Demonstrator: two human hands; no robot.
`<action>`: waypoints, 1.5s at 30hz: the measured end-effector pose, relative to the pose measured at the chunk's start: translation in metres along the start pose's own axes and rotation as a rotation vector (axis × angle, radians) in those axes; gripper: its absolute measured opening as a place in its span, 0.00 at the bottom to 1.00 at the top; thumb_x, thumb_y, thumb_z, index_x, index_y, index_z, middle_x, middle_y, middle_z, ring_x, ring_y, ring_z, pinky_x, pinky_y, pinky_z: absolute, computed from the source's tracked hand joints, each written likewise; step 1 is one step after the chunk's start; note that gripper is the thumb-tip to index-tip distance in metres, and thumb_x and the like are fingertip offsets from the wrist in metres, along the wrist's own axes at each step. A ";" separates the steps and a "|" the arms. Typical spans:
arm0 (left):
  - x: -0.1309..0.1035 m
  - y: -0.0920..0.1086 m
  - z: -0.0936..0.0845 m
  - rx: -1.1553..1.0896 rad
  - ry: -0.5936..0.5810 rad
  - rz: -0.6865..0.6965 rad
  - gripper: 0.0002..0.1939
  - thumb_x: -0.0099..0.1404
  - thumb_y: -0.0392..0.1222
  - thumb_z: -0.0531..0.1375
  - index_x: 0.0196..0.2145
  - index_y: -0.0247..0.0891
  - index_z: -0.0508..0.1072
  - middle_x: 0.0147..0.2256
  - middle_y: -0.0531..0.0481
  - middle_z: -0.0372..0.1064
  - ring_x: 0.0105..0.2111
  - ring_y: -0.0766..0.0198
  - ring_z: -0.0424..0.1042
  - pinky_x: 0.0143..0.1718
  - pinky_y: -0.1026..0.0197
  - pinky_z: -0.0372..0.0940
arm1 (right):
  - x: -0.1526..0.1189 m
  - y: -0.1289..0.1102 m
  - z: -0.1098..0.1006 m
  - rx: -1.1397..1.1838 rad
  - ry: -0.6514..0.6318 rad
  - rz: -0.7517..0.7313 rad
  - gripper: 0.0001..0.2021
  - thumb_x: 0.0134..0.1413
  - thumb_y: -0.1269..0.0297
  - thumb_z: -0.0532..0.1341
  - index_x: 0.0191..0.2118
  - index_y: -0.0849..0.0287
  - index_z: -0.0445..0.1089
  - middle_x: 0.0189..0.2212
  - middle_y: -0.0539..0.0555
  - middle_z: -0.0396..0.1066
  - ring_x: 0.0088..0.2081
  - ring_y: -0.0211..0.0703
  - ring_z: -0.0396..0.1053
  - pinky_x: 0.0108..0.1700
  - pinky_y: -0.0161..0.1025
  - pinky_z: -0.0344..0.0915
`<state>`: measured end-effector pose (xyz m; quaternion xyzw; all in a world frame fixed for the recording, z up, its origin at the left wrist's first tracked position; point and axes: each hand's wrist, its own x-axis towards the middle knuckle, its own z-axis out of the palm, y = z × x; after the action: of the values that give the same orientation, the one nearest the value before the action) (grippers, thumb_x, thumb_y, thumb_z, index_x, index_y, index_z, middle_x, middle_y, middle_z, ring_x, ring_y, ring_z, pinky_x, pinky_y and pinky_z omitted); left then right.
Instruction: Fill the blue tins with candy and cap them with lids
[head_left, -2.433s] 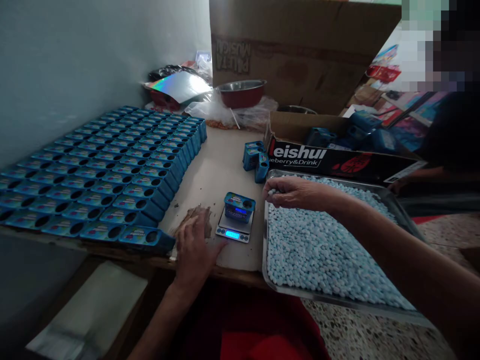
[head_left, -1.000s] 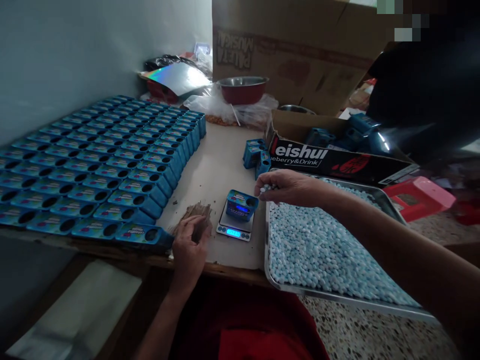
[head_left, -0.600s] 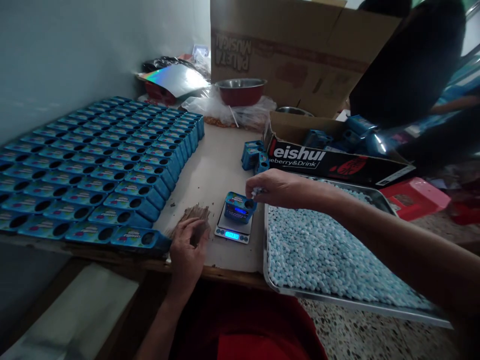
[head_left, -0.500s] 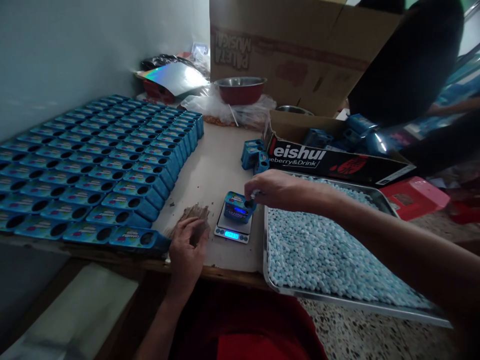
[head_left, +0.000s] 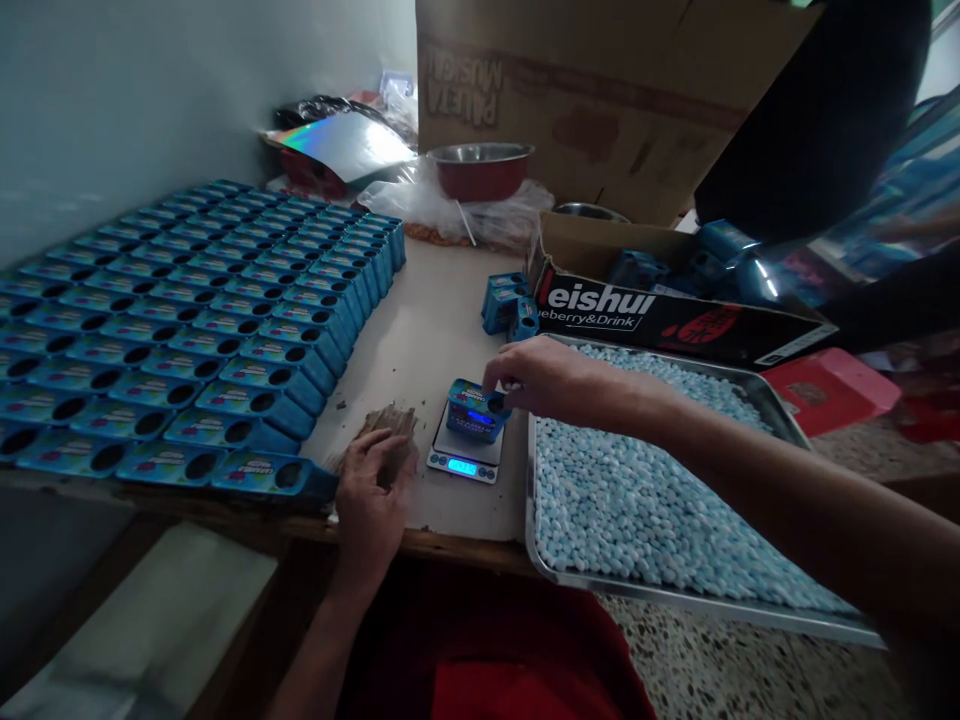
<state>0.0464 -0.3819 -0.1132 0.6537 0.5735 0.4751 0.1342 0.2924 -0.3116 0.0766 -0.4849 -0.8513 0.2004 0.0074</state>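
Note:
A blue box (head_left: 474, 412) with a round hole stands on a small digital scale (head_left: 466, 452) whose display is lit. Over the box's right edge is my right hand (head_left: 536, 375), its fingers pinched together around small pale candies by the hole. My left hand (head_left: 375, 490) rests on the table left of the scale, fingers curled but apart, beside a torn brown cardboard piece (head_left: 391, 422). Right of the scale, a metal tray (head_left: 531, 500) holds pale blue and white candies (head_left: 637, 500) under my right forearm.
Rows of blue boxes (head_left: 262, 400) fill the left side. Behind the tray are loose blue boxes (head_left: 504, 300) and a black carton (head_left: 675, 320) with more boxes. A red bowl (head_left: 480, 172) sits farther back. A dark-clothed person (head_left: 817, 130) is at the back right.
The view has shifted slightly. My right hand's fingers have changed pose a little over the box, with fewer candies showing. My left hand stays beside the cardboard.

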 end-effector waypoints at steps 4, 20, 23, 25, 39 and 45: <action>0.000 0.000 0.000 0.009 -0.007 0.009 0.11 0.66 0.47 0.64 0.44 0.39 0.78 0.49 0.44 0.72 0.51 0.54 0.72 0.56 0.51 0.67 | -0.002 0.025 -0.004 0.462 -0.019 0.167 0.05 0.50 0.68 0.68 0.35 0.59 0.79 0.26 0.52 0.73 0.28 0.38 0.67 0.31 0.37 0.61; 0.000 0.004 -0.001 0.000 0.018 0.006 0.11 0.66 0.47 0.64 0.42 0.39 0.78 0.47 0.45 0.72 0.50 0.56 0.73 0.55 0.53 0.67 | -0.031 0.042 0.024 0.740 0.120 0.310 0.12 0.45 0.57 0.71 0.31 0.61 0.78 0.25 0.50 0.69 0.27 0.37 0.61 0.29 0.36 0.57; 0.000 0.003 0.000 0.008 0.017 0.017 0.11 0.67 0.47 0.63 0.42 0.39 0.78 0.47 0.45 0.72 0.50 0.55 0.73 0.55 0.53 0.67 | -0.025 0.035 0.030 0.605 0.203 0.289 0.09 0.46 0.60 0.69 0.30 0.61 0.80 0.24 0.51 0.71 0.27 0.38 0.64 0.30 0.37 0.59; 0.000 0.003 0.000 0.018 0.019 0.026 0.10 0.67 0.47 0.64 0.42 0.39 0.78 0.47 0.45 0.72 0.51 0.55 0.72 0.56 0.53 0.67 | -0.023 0.032 0.032 0.534 0.233 0.281 0.08 0.47 0.61 0.68 0.29 0.61 0.80 0.23 0.50 0.72 0.26 0.38 0.64 0.30 0.37 0.59; 0.000 0.003 0.000 -0.002 0.002 0.025 0.09 0.67 0.44 0.64 0.42 0.39 0.78 0.47 0.45 0.72 0.49 0.55 0.73 0.55 0.52 0.68 | -0.008 0.019 0.020 0.459 0.222 0.222 0.10 0.53 0.68 0.63 0.38 0.62 0.81 0.29 0.53 0.77 0.29 0.38 0.69 0.33 0.36 0.64; -0.001 0.002 0.001 0.011 0.007 0.011 0.09 0.66 0.44 0.65 0.43 0.40 0.78 0.48 0.45 0.72 0.50 0.55 0.73 0.55 0.51 0.67 | -0.017 0.036 0.009 0.534 -0.010 0.286 0.14 0.53 0.71 0.61 0.45 0.61 0.78 0.23 0.49 0.71 0.24 0.37 0.66 0.27 0.35 0.62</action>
<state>0.0485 -0.3833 -0.1123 0.6560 0.5730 0.4750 0.1256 0.3293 -0.3126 0.0589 -0.5799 -0.6914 0.4185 0.1022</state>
